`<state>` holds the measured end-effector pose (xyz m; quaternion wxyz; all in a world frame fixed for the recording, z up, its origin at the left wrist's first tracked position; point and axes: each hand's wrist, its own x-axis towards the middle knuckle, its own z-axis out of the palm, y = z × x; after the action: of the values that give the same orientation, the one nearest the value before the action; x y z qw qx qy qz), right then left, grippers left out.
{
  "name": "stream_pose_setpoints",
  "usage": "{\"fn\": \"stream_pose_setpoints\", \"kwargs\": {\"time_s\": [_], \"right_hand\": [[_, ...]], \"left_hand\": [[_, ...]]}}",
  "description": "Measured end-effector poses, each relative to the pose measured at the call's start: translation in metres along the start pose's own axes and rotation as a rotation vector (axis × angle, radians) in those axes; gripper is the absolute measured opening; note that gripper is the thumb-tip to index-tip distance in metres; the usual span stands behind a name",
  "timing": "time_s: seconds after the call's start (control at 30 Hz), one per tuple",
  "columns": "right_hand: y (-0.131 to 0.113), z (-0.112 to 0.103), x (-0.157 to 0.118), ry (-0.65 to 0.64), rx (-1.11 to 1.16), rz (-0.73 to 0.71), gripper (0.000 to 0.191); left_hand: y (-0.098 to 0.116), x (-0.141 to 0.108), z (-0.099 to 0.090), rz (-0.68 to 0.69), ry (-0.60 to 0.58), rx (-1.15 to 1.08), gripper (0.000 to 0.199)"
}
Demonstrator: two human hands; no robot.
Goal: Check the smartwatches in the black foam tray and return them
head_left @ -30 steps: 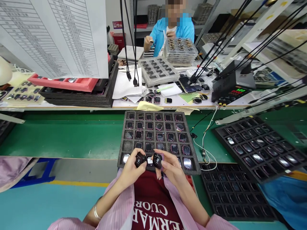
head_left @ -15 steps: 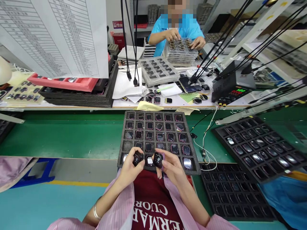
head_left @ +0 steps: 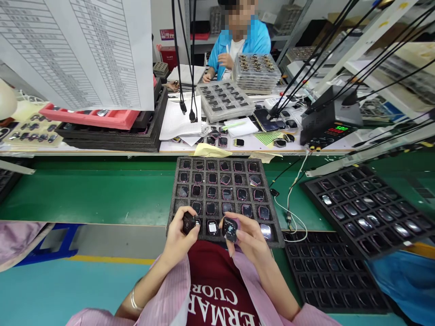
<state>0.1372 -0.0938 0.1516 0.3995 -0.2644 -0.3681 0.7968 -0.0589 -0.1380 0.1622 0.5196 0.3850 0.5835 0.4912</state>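
In my left hand (head_left: 181,233) I hold a dark smartwatch body (head_left: 189,222) between thumb and fingers. A second smartwatch body (head_left: 230,229), its dark face showing faint light marks, is pinched in my right hand (head_left: 245,233). Both hands are over the near edge of a grey foam tray (head_left: 172,199), whose square slots hold rows of strapless smartwatches. Between my hands, one smartwatch (head_left: 212,227) with a white patch on its face lies in its slot. My fingers hide some of the front-row slots.
Two more black trays of watches, one tilted (head_left: 360,206) and one lower (head_left: 335,267), are at the right. A white cable (head_left: 302,222) loops beside my tray. Beyond, a shelf holds a power supply (head_left: 331,120), papers and stacked trays (head_left: 112,138). A co-worker (head_left: 243,45) sits opposite.
My hands have moved slightly apart, each still holding a watch; the right-hand watch face is turned more toward me. The co-worker's hands have left the clear stacked trays and shifted left.
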Motion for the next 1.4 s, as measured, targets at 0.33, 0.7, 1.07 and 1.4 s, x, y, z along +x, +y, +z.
{"fn": "stream_pose_setpoints", "kwargs": {"time_s": [0.33,0.7,1.07,1.4], "right_hand": [[0.003,-0.003,0.009,-0.006,-0.011,0.129,0.043],[0.006,0.003,0.003,0.090,-0.131,0.009,0.049],[0.007,0.005,0.003,0.119,-0.146,-0.006,0.052],[0.010,0.003,0.003,0.107,-0.194,-0.044,0.043]], "left_hand": [[-0.007,0.010,0.001,-0.116,-0.222,-0.211,0.047],[-0.003,0.008,-0.004,-0.196,-0.286,-0.323,0.042],[0.002,0.008,-0.001,-0.184,-0.286,-0.288,0.041],[0.000,0.008,-0.001,-0.146,-0.309,-0.296,0.040]]}}
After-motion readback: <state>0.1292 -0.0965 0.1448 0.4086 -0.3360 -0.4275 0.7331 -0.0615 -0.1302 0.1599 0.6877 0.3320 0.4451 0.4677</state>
